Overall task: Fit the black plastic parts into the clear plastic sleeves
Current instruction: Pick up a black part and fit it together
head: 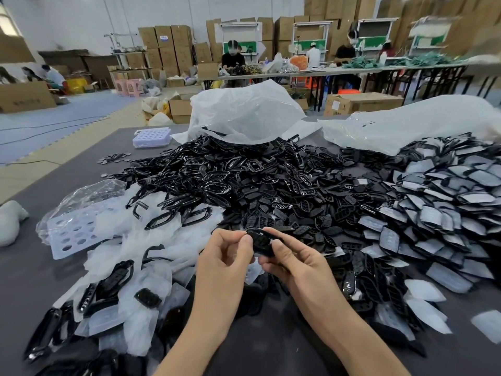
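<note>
Forearms: two, entering at the near edge, with a strip of bare grey table (260, 346) between them.
Left hand (227, 256): fingers curled, thumb and forefinger pinching the left end of one black plastic part (261, 241).
Right hand (292, 263): fingers curled round the part's other end, lifted off the table. Sleeve on it: cannot tell.
Beyond hands: heap of black parts (244, 180).
Left of left hand: loose clear sleeves (151, 248), then bare table.
Right of right hand: filled sleeves (447, 191), running out of view.

Dense black parts heap (244, 180) ahead; bare tabletop (24, 283) left
</note>
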The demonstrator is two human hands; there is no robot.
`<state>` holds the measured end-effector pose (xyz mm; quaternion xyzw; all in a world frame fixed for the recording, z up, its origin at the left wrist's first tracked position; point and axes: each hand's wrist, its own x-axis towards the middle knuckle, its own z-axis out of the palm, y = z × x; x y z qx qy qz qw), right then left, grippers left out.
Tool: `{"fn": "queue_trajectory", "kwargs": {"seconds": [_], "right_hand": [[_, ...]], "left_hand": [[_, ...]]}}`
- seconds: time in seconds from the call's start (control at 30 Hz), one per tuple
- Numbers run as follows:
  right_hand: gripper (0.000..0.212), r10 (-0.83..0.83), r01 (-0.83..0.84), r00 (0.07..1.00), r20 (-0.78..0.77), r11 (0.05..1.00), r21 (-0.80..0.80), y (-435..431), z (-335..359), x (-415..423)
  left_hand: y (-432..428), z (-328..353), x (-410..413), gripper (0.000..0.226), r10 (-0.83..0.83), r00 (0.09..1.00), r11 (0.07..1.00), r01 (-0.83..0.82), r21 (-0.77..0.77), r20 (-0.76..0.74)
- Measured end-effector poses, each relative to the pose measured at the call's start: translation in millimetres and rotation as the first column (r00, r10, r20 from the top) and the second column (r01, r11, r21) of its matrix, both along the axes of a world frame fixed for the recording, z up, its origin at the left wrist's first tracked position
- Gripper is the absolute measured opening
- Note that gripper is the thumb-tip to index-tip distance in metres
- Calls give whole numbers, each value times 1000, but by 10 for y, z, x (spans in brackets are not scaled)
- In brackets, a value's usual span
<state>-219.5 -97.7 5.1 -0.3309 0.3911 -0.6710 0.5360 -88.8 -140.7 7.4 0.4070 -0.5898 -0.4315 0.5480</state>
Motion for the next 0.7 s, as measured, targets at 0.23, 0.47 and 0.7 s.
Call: {"fn": "queue_trajectory", "kwargs": {"seconds": [0.23,0.47,0.7], "right_hand": [[34,21,-23,995,-93,1000,-20,14,12,-55],[27,-1,-3,964,-267,1000,-16,46,20,-51],[16,-96,87,911,-401,995,-41,44,-4,-73]], "left_hand": [[-30,-7,18,31,-108,994,994,108,29,2],[-85,-12,53,30,-175,982,984,172,49,76],[16,-4,39,34,-54,934,975,126,-185,354]]}}
